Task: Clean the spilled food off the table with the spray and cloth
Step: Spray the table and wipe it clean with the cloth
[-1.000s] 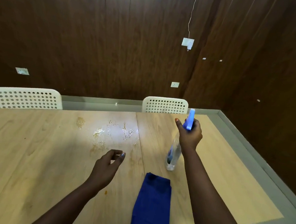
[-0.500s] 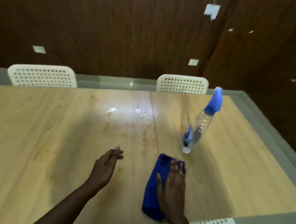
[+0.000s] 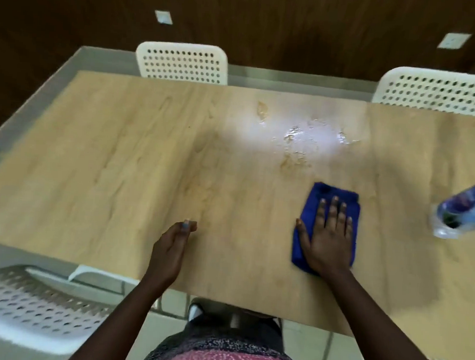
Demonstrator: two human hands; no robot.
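Note:
A folded blue cloth (image 3: 324, 193) lies on the light wooden table (image 3: 115, 158), right of centre. My right hand (image 3: 329, 238) presses flat on it, fingers spread and pointing away from me. Just beyond the cloth, the wet, glistening spill with yellowish food bits (image 3: 298, 140) spreads under a bright glare. The clear spray bottle (image 3: 462, 214) with a blue label stands at the far right, blurred, and its top is cut off by the frame edge. My left hand (image 3: 171, 248) hovers near the table's front edge, holding nothing, fingers loosely together.
Two white perforated chairs (image 3: 182, 62) (image 3: 439, 92) stand at the table's far side, and another white chair (image 3: 28, 306) is at my near left. A dark wooden wall is behind. My patterned clothing shows at the bottom.
My right hand let go of the spray bottle, came down onto the blue cloth, and now slides it toward the spill. The view has tilted down and swung left.

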